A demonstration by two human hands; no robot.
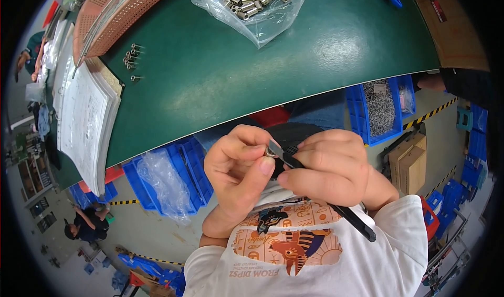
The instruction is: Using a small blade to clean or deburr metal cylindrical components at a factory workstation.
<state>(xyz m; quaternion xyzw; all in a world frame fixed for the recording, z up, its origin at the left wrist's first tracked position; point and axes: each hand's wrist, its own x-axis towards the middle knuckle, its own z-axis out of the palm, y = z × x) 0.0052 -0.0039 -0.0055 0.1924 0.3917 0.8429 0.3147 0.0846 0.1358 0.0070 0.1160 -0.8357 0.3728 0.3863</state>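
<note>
- Green table (220,71), bearing a clear bag of metal parts (252,3) at its far edge.
- Right hand (328,166), clenched round a black-handled tool (325,192).
- Left hand (236,166), pinching a small metal ring (270,152) against the tool's tip, below the table edge.

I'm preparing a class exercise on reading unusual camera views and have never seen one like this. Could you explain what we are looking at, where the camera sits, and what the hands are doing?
This is one wide fisheye picture from a camera worn on a person's head, looking down, so straight edges bend near the rim. No machine is involved: two bare hands meet in front of the person's chest. The left hand pinches a small metal ring-shaped part. The right hand grips a slim black tool whose tip meets that part. Beyond them lies a green table with a clear bag of small metal parts, a few loose metal pieces and a stack of papers. Blue bins sit on the floor beneath.
</note>
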